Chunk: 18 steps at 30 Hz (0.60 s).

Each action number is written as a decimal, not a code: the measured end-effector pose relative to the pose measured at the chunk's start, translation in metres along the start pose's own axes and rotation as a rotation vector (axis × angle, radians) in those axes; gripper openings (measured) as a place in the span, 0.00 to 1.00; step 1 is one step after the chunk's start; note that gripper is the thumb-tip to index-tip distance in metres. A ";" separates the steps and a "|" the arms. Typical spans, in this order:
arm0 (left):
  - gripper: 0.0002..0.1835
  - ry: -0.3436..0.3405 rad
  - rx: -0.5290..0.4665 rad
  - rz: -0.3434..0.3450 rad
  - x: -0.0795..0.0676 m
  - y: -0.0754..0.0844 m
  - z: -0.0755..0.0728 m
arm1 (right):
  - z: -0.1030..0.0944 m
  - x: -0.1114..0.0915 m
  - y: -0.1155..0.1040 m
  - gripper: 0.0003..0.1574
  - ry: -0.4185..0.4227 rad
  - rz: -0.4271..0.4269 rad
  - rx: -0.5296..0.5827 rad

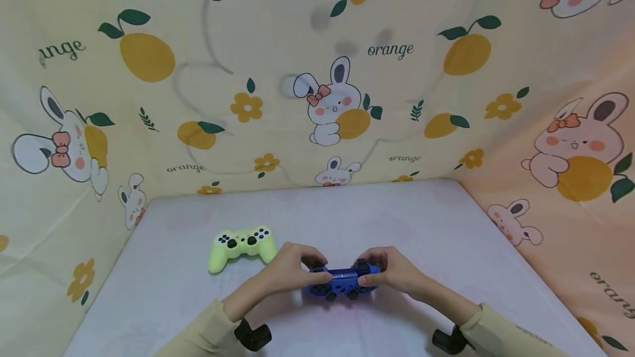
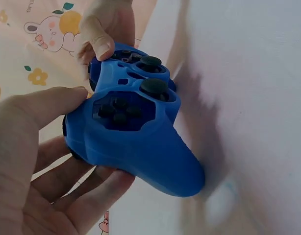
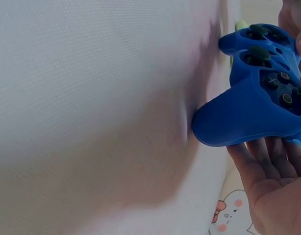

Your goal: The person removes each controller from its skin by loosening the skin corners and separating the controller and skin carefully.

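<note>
A blue game controller (image 1: 344, 274) with black thumbsticks is between my two hands near the table's middle. Its top edge tilts up and its grips point down close over the table. My left hand (image 1: 292, 270) holds one end, with the thumb (image 2: 67, 104) along the upper edge and the other fingers behind. At the opposite end my right hand (image 1: 397, 273) grips it, thumb over the front and fingers curled behind the body (image 3: 238, 115). A matte blue cover wraps the controller, with darker blue showing around the direction buttons (image 2: 120, 111).
A pale yellow-green game controller (image 1: 243, 244) lies face up on the white table (image 1: 387, 219), just beyond my left hand. Cloth with rabbits and oranges (image 1: 278, 142) hangs at the back and both sides. Black wrist mounts (image 1: 253, 336) sit under the sleeves.
</note>
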State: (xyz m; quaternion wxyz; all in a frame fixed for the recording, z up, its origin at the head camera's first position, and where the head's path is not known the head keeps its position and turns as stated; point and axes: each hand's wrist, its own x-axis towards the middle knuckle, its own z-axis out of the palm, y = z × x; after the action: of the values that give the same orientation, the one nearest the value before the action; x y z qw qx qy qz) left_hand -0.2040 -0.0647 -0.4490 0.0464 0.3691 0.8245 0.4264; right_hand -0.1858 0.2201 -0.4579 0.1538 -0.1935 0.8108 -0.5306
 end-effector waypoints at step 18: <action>0.02 0.040 -0.055 -0.071 0.004 0.008 0.008 | -0.001 0.002 -0.007 0.19 -0.024 0.006 -0.031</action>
State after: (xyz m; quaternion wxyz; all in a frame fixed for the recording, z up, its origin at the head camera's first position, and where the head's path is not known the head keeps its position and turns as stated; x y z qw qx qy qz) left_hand -0.1994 -0.0543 -0.4474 0.0553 0.3298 0.8258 0.4541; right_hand -0.1869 0.2179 -0.4510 0.1622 -0.1996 0.8175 -0.5152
